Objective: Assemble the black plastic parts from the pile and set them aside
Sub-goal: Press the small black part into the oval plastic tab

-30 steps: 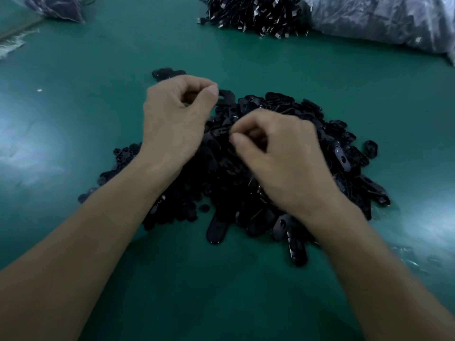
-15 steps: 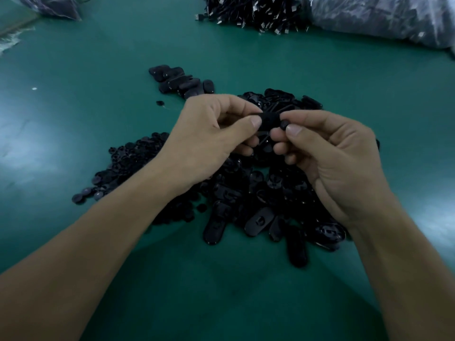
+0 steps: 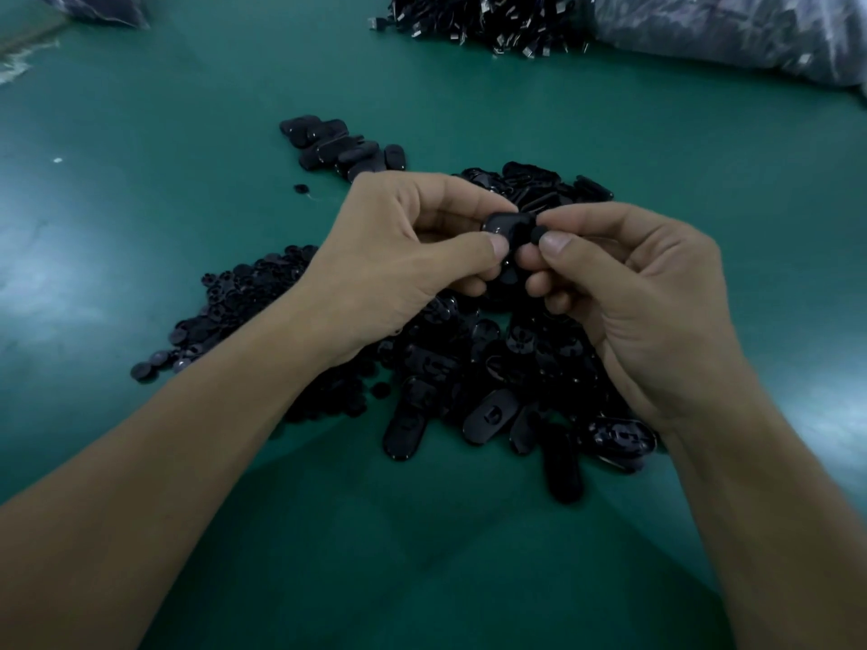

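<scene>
1. Two hands meet over the middle of the green table top (image 3: 178, 110), both working on one assembly. The left hand (image 3: 403, 255) pinches an oval shell (image 3: 509, 226) between thumb and curled fingers. The right hand (image 3: 647, 293) pinches a small round piece (image 3: 539, 234) between thumb and forefinger and holds it against the shell's end. Cannot tell whether it is seated, as fingers cover the joint.
2. Held parts sit above the main pile (image 3: 492, 377), clear of the table.
3. Progress, by judgement: early. A finished cluster (image 3: 342, 150) of roughly ten ovals lies beyond the left hand, apart from the pile. The main pile is far larger, and a spread of round discs (image 3: 234, 307) lies beside it on the left. Most of the job is left.
4. Materials: all parts are black, hard-looking plastic, glossy enough to catch dull highlights. Shells are flat, elongated ovals with rounded ends. Several in the pile lie open side up and show a moulded recess. Discs are small, some with cut-out patterns.
5. Table top: smooth green, with pale glare patches.
6. Far edge: another heap of dark parts with bright metal tips (image 3: 478, 16), beside a crinkled translucent bag (image 3: 727, 35).
</scene>
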The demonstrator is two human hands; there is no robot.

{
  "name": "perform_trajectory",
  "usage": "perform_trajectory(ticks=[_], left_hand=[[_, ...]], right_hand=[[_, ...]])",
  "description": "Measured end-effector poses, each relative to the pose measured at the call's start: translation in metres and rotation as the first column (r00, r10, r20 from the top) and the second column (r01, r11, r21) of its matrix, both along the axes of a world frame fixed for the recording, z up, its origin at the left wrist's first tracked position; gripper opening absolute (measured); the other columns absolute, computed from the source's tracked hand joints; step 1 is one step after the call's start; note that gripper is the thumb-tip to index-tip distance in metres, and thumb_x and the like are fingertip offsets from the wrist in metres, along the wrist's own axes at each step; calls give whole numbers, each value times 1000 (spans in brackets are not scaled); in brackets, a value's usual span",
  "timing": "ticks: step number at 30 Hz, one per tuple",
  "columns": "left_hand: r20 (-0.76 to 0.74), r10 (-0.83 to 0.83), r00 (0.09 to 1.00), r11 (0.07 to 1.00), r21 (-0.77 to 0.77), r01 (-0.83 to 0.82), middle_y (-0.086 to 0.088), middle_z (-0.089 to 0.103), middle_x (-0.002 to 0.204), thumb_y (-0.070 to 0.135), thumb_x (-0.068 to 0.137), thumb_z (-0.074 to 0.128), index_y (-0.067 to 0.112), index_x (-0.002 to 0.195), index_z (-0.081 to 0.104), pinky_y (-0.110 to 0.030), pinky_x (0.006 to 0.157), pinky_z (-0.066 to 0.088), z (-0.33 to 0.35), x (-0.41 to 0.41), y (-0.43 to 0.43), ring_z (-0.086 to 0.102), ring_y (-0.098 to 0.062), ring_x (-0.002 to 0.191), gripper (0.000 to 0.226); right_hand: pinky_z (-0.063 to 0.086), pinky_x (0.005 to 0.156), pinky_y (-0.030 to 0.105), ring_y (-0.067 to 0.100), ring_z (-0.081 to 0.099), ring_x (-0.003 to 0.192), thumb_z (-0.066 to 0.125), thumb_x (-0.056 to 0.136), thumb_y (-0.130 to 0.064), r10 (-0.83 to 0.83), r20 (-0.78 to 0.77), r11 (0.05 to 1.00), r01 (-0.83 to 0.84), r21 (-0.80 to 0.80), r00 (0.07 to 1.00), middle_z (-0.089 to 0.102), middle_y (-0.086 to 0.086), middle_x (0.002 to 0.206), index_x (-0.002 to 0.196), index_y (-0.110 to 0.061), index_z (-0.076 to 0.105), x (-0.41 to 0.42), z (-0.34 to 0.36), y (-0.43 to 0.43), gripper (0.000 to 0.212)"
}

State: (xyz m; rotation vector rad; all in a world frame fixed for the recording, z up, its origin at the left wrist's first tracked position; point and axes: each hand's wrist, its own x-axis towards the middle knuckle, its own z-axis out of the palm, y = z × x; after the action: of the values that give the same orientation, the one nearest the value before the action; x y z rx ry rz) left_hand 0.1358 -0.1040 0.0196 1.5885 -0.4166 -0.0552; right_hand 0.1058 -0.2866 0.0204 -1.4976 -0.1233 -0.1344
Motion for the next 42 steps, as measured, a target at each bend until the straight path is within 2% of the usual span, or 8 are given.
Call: perform_trajectory(ticks=[7,13,17,21,23,30,42], left_hand=[[3,47,999,999,17,-47,-1,75,77,-2,88,71,14,97,74,-22,64,57,-1,2,1,70,-11,69,18],[-35,104,994,995,8,-104,-1,73,73,-1,88,70,15,94,74,-21,64,56,-3,5,2,69,-11,68,17],[-40,124,991,992,29,-123,0,73,71,0,88,71,17,92,74,-21,64,57,-4,5,2,69,-10,66,17],[-30,136,990,990,52,-134,1,73,70,0,88,71,17,92,73,-21,64,57,-4,5,2,69,-9,66,18],[-21,139,990,988,70,-137,1,73,70,0,87,71,17,93,73,-21,64,57,-5,4,1,70,-10,67,18],[3,109,994,991,76,-109,2,74,74,1,88,72,17,95,73,-21,64,58,-3,1,-1,71,-11,68,17],[46,45,998,997,57,-48,-5,76,79,-1,87,72,14,97,75,-22,65,57,-1,-2,-1,69,-11,68,18]], right_hand=[[51,57,21,16,69,63,77,76,-10,9,-5,1000,-9,-19,1000,75,10,76,80,-19,66,-1,2,2,15],[55,65,21,19,74,73,70,89,-6,25,3,999,-25,-21,1000,77,8,84,104,-16,69,-1,1,-1,18],[57,69,24,22,75,80,69,91,-5,24,25,999,-23,-27,999,78,8,88,93,-18,73,0,-1,0,14],[51,67,14,3,66,72,76,85,-9,-20,114,994,31,-101,993,75,-7,80,87,-24,78,2,-1,0,16],[47,63,13,3,58,64,78,83,-11,-26,107,996,35,-81,994,70,-9,73,85,-25,80,2,-2,-1,15],[51,60,19,16,70,68,77,80,-10,-21,9,1000,21,-23,1000,76,10,80,81,-21,77,1,-3,0,11],[51,56,19,16,70,62,75,83,-6,-13,18,999,13,-32,1000,76,9,76,83,-19,75,0,0,2,13]])
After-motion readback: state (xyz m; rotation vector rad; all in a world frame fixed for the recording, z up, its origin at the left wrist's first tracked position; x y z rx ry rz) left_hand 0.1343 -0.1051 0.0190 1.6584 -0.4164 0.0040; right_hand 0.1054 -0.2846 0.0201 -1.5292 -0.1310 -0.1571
